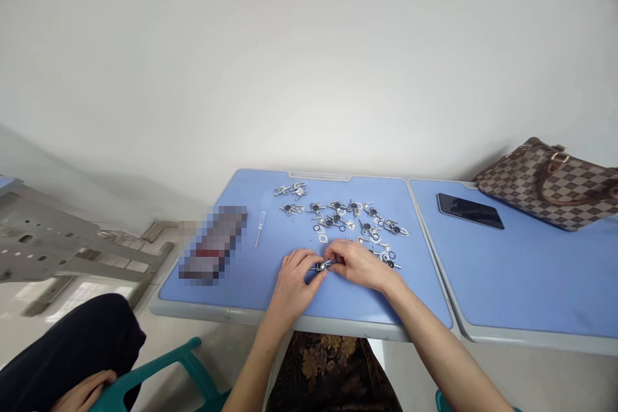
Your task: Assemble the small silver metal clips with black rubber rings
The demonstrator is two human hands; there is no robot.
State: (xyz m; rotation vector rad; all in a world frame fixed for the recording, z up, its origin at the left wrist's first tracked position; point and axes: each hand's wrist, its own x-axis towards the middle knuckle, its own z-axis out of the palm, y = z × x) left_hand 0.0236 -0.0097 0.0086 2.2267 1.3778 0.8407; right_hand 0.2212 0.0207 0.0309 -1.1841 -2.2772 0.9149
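Observation:
Near the front of the blue table, a small metal part [322,266] with a shaft lies between my two hands. My left hand [295,278] is closed on its left end, thumb and fingers pinching it. From the right, my right hand [356,262] pinches the same part with thumb and forefinger. The fingertips cover much of it, so its exact kind cannot be made out. Just beyond my hands lie several similar metal parts with black round centres [337,219], along with flat metal gaskets [322,238] and black rings [342,228].
A small screwdriver [261,229] and a blurred-out object [212,248] lie to the left. More metal pieces [295,190] sit at the back edge. On the adjoining right table [531,283] are a phone [470,211] and a checkered handbag [555,183]. Another person's hand [87,391] rests at lower left.

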